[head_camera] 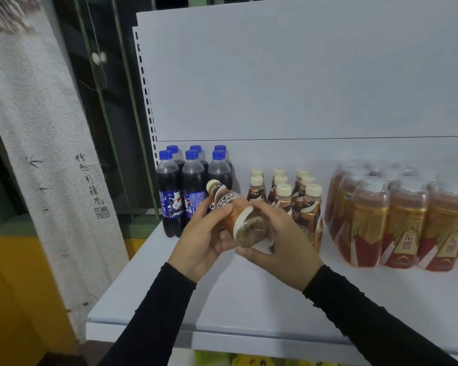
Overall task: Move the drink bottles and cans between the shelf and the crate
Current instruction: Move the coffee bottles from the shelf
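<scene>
A brown coffee bottle (236, 215) with a cream cap lies tilted above the white shelf (222, 299), cap pointing up and left, base toward me. My left hand (204, 239) grips its body from the left. My right hand (278, 244) holds its base from the right and below. Behind it on the shelf stand several more coffee bottles (296, 196), several dark cola bottles (193, 180) with blue caps at the left, and several amber bottles (397, 220) with red and gold labels at the right. No crate is in view.
A white back panel (302, 75) rises behind the shelf. A pale hanging cloth (43, 128) with ink writing hangs at the left beside a dark window. The shelf's front edge (222, 336) runs below my forearms.
</scene>
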A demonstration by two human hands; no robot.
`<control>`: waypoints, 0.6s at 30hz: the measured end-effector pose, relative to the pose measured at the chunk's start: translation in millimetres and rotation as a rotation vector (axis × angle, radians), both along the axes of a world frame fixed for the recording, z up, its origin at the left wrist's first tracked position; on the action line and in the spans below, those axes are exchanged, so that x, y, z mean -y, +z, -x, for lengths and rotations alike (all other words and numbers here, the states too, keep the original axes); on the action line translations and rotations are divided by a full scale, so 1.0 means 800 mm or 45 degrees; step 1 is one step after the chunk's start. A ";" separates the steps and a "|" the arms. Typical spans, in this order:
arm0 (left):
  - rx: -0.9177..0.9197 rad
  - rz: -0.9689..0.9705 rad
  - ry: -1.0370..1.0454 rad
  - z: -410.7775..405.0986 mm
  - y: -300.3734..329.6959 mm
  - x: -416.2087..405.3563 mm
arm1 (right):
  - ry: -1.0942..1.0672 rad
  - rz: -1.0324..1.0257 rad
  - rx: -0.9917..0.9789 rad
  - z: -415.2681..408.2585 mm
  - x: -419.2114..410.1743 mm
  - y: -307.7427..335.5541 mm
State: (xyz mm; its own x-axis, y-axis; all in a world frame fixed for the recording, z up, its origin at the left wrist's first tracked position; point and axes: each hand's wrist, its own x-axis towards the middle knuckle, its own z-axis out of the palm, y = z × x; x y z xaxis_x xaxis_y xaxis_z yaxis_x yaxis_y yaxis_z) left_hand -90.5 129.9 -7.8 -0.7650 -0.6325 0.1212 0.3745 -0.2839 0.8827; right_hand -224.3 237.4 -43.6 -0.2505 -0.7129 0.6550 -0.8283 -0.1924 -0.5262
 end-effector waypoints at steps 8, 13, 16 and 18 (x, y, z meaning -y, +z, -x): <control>0.151 -0.171 0.010 0.000 -0.005 -0.001 | -0.064 0.135 -0.127 -0.003 0.010 0.005; 0.243 -0.135 0.069 0.000 -0.010 0.002 | -0.065 0.164 -0.121 -0.002 0.010 0.001; 0.262 -0.144 0.079 0.000 -0.011 0.002 | -0.054 0.180 -0.108 -0.002 0.010 0.000; 0.273 -0.144 0.093 0.002 -0.011 0.002 | -0.045 0.172 -0.096 0.000 0.010 -0.002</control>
